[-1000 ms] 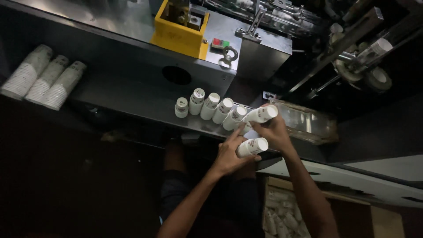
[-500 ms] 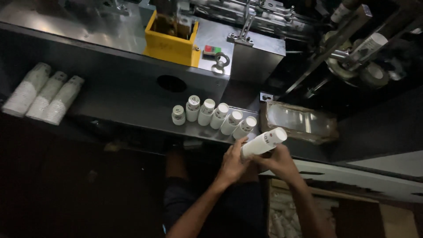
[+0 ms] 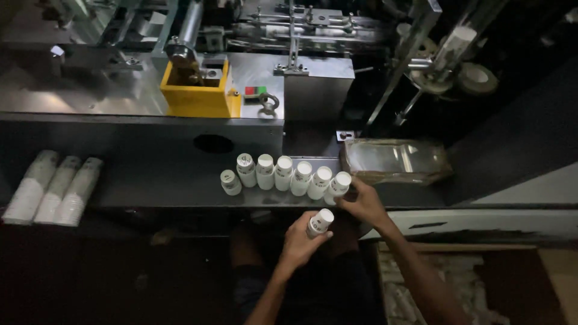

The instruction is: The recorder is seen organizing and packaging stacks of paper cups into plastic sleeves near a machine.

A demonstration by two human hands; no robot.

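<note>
1. Left hand (image 3: 299, 242) is curled shut around a small white bottle (image 3: 319, 222), cap end pointing up and to the right. It's held in the air just off the front edge of the shelf (image 3: 162, 192), not resting on anything.
2. Right hand (image 3: 363, 203) is at the right end of the bottle row (image 3: 283, 175), fingers closed loosely on the last bottle (image 3: 338, 186) there — looks like a grip, though the light is dim.
3. The row sits on the dark shelf near its front edge: seven white bottles side by side, mostly touching, caps toward the camera. The one at the left end is shorter or set a bit lower than the rest.
4. Just right of the row, against the back of the shelf, there's a clear plastic bag (image 3: 394, 159) lying flat.
5. Far left end of the shelf — three stacks of paper cups (image 3: 54, 189) lying on their sides, next to each other, well apart from the bottles.
6. Behind the shelf is a steel machine (image 3: 301, 78) with a yellow box (image 3: 198, 93) on top and a round hole (image 3: 213, 143) in its front panel, above the left end of the row.
</note>
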